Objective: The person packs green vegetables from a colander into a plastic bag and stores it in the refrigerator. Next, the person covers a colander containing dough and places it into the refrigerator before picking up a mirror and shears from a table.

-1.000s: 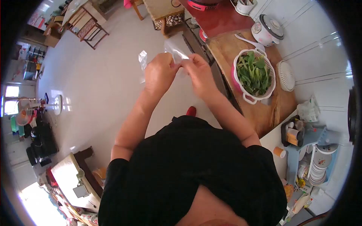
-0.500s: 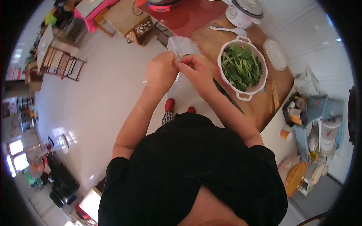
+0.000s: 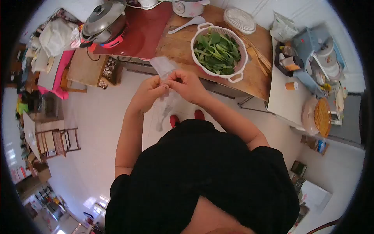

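Head view: just left of the frame's upper centre, the left hand and right hand meet, fingertips pinching a clear plastic bag, whose limp, seemingly thin film calls for a light grip and small finger movements to avoid tearing.

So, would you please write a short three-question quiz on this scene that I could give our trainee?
1. Open question: What are the left hand and right hand holding between them?

2. True or false: The green leaves are inside the white basket.

3. Multiple choice: What colour are the shoes?
(a) white
(b) red
(c) green

Key:
1. A thin, clear plastic bag, pinched in the fingers.
2. True.
3. (b) red.
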Demonstrator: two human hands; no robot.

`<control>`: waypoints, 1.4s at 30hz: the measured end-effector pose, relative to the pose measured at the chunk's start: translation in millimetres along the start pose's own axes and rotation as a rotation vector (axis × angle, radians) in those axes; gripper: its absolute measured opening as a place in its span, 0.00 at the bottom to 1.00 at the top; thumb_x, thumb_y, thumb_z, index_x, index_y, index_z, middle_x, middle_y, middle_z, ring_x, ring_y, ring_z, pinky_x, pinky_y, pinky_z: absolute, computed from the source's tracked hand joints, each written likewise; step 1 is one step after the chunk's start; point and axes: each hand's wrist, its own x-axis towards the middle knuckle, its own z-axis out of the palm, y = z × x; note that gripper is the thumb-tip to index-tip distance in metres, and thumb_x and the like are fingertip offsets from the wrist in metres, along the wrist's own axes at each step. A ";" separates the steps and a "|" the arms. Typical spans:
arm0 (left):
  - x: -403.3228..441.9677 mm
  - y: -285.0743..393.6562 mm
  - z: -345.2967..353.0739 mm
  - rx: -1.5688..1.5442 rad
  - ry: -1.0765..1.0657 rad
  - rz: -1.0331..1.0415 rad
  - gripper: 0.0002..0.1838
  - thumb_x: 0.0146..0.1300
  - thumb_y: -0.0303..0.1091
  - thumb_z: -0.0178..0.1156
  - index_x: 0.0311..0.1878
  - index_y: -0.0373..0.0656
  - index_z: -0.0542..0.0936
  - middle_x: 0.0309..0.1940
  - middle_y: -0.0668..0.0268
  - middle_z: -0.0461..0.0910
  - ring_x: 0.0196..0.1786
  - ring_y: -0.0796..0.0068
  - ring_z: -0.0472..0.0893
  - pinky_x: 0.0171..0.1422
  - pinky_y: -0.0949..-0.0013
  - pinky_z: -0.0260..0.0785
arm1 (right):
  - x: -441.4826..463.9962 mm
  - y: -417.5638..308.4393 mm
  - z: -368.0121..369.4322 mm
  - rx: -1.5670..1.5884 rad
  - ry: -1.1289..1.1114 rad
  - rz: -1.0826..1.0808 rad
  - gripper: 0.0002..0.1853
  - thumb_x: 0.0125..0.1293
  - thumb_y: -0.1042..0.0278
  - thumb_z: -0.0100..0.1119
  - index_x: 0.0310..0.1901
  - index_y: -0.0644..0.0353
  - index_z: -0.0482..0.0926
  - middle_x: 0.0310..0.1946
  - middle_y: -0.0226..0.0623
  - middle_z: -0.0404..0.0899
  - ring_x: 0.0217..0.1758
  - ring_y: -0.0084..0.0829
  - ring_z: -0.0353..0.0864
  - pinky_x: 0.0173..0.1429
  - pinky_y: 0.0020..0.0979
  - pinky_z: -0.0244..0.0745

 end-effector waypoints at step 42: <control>225.0 -11.7 152.8 0.684 0.018 0.183 0.16 0.51 0.30 0.57 0.44 0.43 0.71 0.25 0.69 0.76 0.28 0.76 0.75 0.34 0.73 0.68 | -182.5 36.9 -344.7 0.807 0.620 -0.049 0.07 0.59 0.72 0.52 0.40 0.56 0.69 0.20 0.22 0.62 0.18 0.15 0.60 0.23 0.17 0.58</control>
